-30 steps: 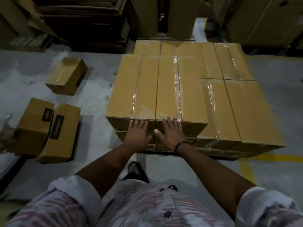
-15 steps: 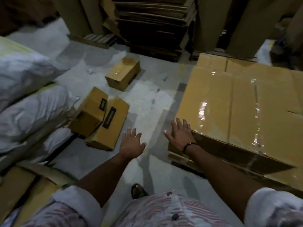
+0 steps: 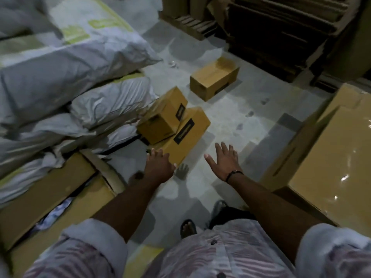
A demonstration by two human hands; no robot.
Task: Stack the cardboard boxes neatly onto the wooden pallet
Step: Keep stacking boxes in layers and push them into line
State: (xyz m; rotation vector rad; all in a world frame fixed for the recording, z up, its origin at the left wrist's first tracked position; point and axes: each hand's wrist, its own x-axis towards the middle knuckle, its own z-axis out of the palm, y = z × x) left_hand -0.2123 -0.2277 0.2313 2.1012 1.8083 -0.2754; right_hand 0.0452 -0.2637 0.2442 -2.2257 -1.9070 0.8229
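Hovering low over the grey floor [image 3: 230,117], both hands are out in front and neither has hold of anything. Look at the left hand [image 3: 159,165]: flat, fingers straight and close together, its fingertips [image 3: 156,155] right at the near corner of the labelled box [image 3: 188,135]. Touching the cardboard or just above it, I cannot tell, though its shadow falls on the concrete just beside it. Now the right hand [image 3: 225,162]: spread wide, palm down, thumb out to the side, a dark wristband [image 3: 233,174] on the wrist. It hangs over bare floor between that box and the big stack on the right. The labelled box lies flat with a black label strip on top. A second box [image 3: 162,119], also black-labelled, sits tilted, one edge propped up on it and its far side close against the white sacks [image 3: 80,67]. A third box [image 3: 213,79] stands alone further back, well apart from the pair. Over at the right edge, the stacked boxes [image 3: 331,157] show taped, shiny tops packed flush together; what they stand on is lost in shadow. Near left lies an open carton [image 3: 50,193], flaps up, cloth showing inside. Flattened cardboard [image 3: 281,27] is piled dark at the back. Down below are a striped shirt [image 3: 220,253] and a sandalled foot [image 3: 188,227].
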